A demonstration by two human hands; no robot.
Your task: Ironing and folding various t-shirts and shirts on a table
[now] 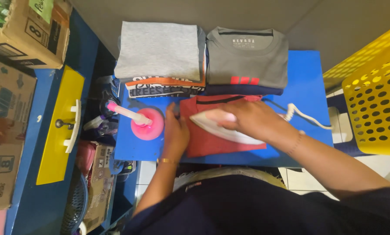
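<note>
A folded red garment (212, 141) lies on the blue ironing board (306, 89). My right hand (256, 119) is closed around the handle of a white iron (223, 128), which rests flat on the red cloth with its tip pointing left. My left hand (175, 132) lies palm-down on the garment's left edge, fingers spread, holding the cloth flat. A pink spray bottle (145, 123) stands just left of that hand.
Two piles of folded shirts sit at the board's far side, one topped in light grey (160, 50), one in darker grey (247, 56). A yellow perforated basket (373, 100) stands to the right. The iron's white coiled cord (306, 115) runs right. Cardboard boxes (25, 35) stand left.
</note>
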